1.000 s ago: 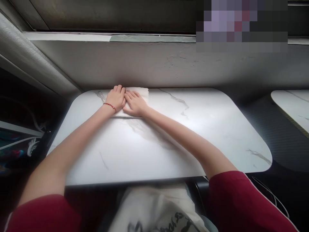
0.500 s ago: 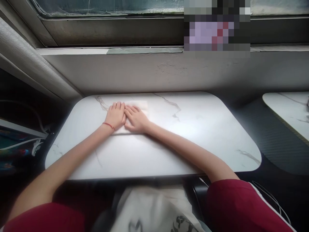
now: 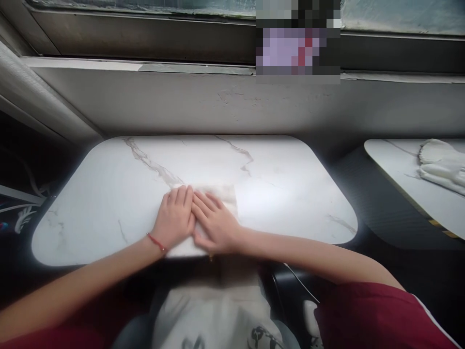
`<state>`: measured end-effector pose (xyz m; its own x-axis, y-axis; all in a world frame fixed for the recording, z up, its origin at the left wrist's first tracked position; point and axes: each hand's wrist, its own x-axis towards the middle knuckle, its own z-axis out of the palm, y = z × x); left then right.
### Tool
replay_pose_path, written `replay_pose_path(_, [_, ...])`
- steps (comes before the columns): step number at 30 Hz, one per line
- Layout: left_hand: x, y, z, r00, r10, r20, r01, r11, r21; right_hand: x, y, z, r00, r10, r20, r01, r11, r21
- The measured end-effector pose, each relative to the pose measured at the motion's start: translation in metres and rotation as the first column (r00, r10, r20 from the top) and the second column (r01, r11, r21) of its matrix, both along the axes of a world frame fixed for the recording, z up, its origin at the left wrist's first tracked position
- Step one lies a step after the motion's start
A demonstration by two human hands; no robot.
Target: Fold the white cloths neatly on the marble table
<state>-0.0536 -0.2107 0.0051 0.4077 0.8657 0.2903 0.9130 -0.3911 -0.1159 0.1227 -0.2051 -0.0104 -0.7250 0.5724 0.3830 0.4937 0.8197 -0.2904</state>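
My left hand, with a red string bracelet at the wrist, lies flat with its fingers pointing away from me. Beside it, my right hand is also laid flat, fingers stretched toward the left one, and the two touch. Both press down on a thin white cloth or tissue, most of which they cover. The cloth rests on the front middle part of a white marble-patterned table, near the edge closest to me.
A wall and a window ledge rise behind the table. To the right stands a second marble-patterned table with white gloves or folded fabric on it. Pale fabric lies below the front edge, and white cables hang at the left.
Both hands have slid the cloth toward me, from the back part of the table to its front edge. The view has turned slightly right, showing more of the second table.
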Motion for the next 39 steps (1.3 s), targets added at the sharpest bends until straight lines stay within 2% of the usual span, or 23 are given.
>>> replay_pose_path(5, [0.026,0.039,0.008,0.998,-0.009,-0.068,0.006,0.999,-0.052,0.021,0.034,-0.001,0.999,-0.023,0.035,0.022,0.999,0.031])
replay_pose_path(9, [0.049,0.090,0.011,0.998,-0.032,-0.049,0.027,0.996,-0.086,0.040,0.079,-0.003,0.995,-0.090,0.054,0.086,0.994,0.060])
replay_pose_path(13, [0.067,0.141,0.008,0.998,-0.050,0.026,0.052,0.996,-0.073,0.056,0.129,-0.007,0.987,-0.141,0.079,0.135,0.988,0.073])
replay_pose_path(18, [0.074,0.195,0.003,0.993,-0.047,0.109,0.056,0.995,-0.078,0.056,0.183,-0.015,0.960,-0.261,0.103,0.257,0.965,0.052])
replay_pose_path(21, [0.079,0.218,0.003,0.993,-0.009,0.114,0.020,0.995,-0.095,0.055,0.207,-0.016,0.955,-0.286,0.085,0.282,0.958,0.051])
replay_pose_path(25, [0.090,0.237,0.003,0.989,0.059,0.134,-0.047,0.995,-0.088,0.062,0.233,-0.014,0.958,-0.277,0.073,0.275,0.961,0.041])
replay_pose_path(30, [0.098,0.244,0.000,0.973,0.113,0.201,-0.102,0.993,-0.064,0.073,0.251,-0.010,0.968,-0.230,0.100,0.230,0.973,0.019])
replay_pose_path(39, [0.095,0.244,0.000,0.957,0.122,0.265,-0.099,0.990,-0.100,0.073,0.242,-0.003,0.959,-0.262,0.110,0.261,0.965,0.022])
